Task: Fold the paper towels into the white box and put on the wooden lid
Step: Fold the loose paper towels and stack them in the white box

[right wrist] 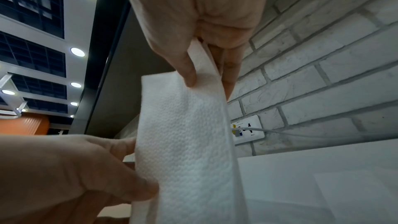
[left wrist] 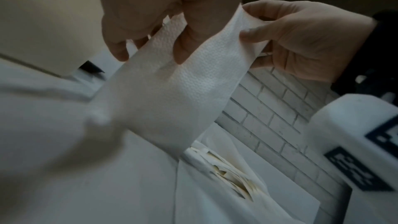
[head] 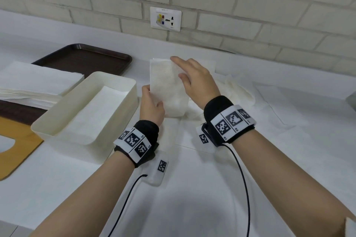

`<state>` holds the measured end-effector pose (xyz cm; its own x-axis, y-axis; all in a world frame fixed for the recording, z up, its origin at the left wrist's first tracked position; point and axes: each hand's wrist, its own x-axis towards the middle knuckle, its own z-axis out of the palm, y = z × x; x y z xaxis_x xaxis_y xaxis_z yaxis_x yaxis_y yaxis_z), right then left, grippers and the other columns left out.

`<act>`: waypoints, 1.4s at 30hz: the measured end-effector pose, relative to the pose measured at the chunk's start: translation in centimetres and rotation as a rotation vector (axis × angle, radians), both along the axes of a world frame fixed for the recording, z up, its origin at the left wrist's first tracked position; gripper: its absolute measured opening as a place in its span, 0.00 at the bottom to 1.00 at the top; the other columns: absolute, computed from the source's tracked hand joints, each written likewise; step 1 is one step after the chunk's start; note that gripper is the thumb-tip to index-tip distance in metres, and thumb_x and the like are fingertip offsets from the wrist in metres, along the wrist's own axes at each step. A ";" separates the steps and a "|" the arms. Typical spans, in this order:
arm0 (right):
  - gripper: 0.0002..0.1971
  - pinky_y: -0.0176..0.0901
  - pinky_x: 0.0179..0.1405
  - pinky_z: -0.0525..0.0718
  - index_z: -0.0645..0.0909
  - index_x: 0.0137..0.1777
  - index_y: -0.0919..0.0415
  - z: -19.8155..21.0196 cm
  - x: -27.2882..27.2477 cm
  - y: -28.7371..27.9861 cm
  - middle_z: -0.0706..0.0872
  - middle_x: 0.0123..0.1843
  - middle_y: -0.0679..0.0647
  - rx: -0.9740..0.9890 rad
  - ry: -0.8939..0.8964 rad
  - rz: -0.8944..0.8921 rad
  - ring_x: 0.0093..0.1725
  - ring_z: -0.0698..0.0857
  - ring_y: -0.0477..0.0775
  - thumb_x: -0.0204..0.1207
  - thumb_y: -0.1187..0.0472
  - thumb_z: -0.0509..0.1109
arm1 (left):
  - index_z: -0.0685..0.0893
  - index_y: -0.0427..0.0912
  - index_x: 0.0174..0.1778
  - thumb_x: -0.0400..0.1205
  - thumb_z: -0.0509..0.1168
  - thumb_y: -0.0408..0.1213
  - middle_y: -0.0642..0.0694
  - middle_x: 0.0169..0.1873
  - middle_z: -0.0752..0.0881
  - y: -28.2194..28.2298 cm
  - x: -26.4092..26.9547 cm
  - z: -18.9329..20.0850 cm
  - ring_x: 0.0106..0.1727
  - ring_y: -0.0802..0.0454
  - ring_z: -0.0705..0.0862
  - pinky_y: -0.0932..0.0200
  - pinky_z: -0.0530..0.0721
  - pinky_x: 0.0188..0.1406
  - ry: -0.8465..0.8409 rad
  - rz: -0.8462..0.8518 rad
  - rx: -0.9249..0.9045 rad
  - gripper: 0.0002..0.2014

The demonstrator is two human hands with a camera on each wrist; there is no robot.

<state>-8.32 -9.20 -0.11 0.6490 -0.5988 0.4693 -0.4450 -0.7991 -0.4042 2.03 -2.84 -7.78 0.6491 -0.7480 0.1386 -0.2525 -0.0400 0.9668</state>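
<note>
Here your left hand (head: 152,107) and right hand (head: 194,79) both pinch the folded paper towel (head: 167,90), held up between them, thumbs on its front; the white box (head: 127,90) sits just left of your left hand, one towel inside.

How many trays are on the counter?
1. A dark tray lies at the back left, behind the white box; the towel stack covers its near corner. More could be out of view.
</note>
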 end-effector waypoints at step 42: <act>0.25 0.46 0.41 0.68 0.63 0.75 0.50 4.7 1.6 0.6 0.75 0.65 0.54 -0.154 0.400 -0.127 0.53 0.81 0.63 0.80 0.71 0.51 | 0.67 0.34 0.65 0.83 0.56 0.25 0.48 0.49 0.78 -1.1 -0.5 1.3 0.47 0.52 0.78 0.69 0.72 0.41 -0.077 -0.026 -0.119 0.15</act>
